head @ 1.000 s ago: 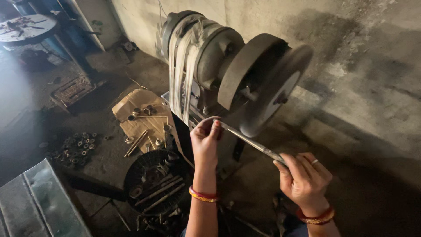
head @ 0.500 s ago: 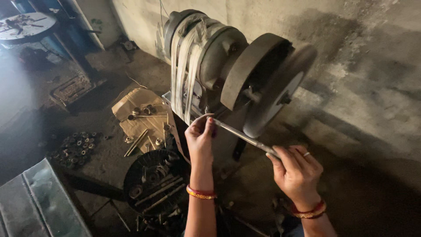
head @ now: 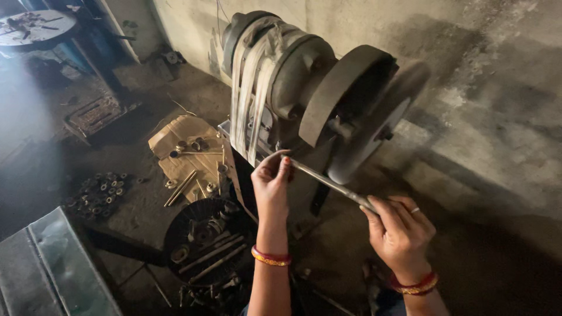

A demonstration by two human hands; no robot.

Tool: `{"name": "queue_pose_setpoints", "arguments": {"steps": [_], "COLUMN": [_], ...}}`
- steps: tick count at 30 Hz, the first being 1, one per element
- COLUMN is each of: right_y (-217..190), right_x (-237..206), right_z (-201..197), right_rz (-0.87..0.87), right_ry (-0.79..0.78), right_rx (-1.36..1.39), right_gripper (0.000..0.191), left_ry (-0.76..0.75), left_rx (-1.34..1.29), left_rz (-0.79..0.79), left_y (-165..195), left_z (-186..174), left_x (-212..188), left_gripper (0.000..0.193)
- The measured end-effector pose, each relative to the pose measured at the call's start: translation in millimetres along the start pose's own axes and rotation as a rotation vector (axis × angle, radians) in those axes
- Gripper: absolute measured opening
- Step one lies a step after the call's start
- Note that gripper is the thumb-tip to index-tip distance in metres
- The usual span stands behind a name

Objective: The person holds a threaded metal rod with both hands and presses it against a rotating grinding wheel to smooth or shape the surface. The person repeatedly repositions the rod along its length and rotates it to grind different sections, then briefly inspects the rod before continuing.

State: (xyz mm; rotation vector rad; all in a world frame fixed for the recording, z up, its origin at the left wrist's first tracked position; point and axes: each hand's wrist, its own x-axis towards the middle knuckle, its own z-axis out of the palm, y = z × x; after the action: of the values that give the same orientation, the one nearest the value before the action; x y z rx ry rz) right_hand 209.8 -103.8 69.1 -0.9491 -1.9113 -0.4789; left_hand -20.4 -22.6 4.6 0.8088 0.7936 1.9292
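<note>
A thin metal rod [head: 331,184] is held by both hands just under the grinding wheel [head: 374,126] of a belt-driven grinder [head: 293,76]. The rod lies slanted, with its higher end toward the belts and its lower end toward the person, and its middle passes close below the rim of the wheel; if it touches the wheel cannot be told.

The left hand [head: 271,184] is closed around the upper end of the rod, the fingers pinched together over it. The right hand [head: 400,231] grips the lower end in a closed fist, with the thumb on top along the rod. Each wrist carries red and gold bangles.

To the left of the wheel, pale belts [head: 249,88] run over the pulley of the grinder. Behind the grinder stands a rough grey wall [head: 497,88].

On the floor to the left of the grinder lies a piece of cardboard [head: 187,149] with small metal parts and rods on it. Below the left hand is a round dark tray [head: 178,234] holding more rods and parts. Further left from the cardboard there is a heap of small rings [head: 99,190].
</note>
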Motion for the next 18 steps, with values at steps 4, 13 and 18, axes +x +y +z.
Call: {"name": "queue_pose_setpoints", "arguments": {"steps": [4,13,18], "right_y": [0,4,4], "right_x": [-6,-24,-17], "right_z": [-7,-30,-22], "right_rz": [0.005,-0.001,-0.01], "right_ry": [0.026,0.042,0.042], "right_rx": [-0.023,-0.022,-0.021], "right_gripper": [0.017,0.017,0.016], "left_ry": [-0.005,-0.086,-0.102], "left_rx": [0.036,-0.078,-0.027], "left_rz": [0.0,-0.168,-0.041], "left_y": [2,-3,4], "left_z": [7,21,14], "left_x": [-7,-22,-15], "left_gripper": [0.017,0.019,0.02]}}
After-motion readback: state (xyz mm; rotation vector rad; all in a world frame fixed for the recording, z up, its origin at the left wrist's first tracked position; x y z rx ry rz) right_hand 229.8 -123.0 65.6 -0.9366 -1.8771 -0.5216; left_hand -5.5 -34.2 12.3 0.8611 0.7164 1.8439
